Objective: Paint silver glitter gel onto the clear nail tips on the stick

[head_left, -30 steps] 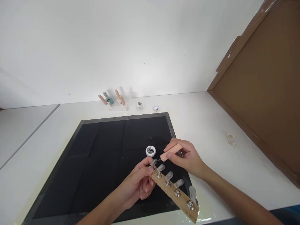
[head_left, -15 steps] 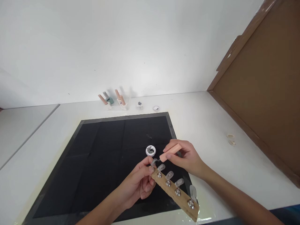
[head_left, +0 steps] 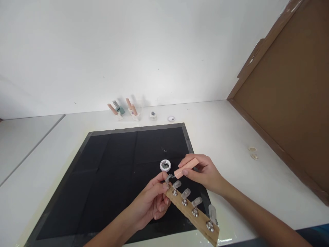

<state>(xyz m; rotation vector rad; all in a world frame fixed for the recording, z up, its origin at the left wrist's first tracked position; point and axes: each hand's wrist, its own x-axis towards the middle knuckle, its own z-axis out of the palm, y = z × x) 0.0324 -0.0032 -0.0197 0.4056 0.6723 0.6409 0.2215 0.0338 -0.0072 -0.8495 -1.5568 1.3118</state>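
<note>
My left hand (head_left: 155, 198) grips the upper end of a tan strip-shaped nail stand (head_left: 190, 214). Several clear false nails (head_left: 186, 193) stand along it on round silver studs. My right hand (head_left: 200, 171) pinches a peach nail polish brush cap (head_left: 186, 168). Its dark brush tip is at the end false nail (head_left: 168, 178), close to my left fingertips; whether it touches I cannot tell. Just beyond lies a small round white pot (head_left: 165, 165) with dark silvery flakes inside, on the black mat (head_left: 113, 178).
Several polish bottles (head_left: 135, 111) lean at the back of the white table (head_left: 218, 133). A small clear jar (head_left: 153, 116) and a white lid (head_left: 171, 118) are beside them. Two small cream discs (head_left: 253, 156) lie at right, near a brown cardboard panel (head_left: 290, 103).
The brush cap has shifted slightly left and down toward the end nail. The strip's near end has moved a little to the right and down.
</note>
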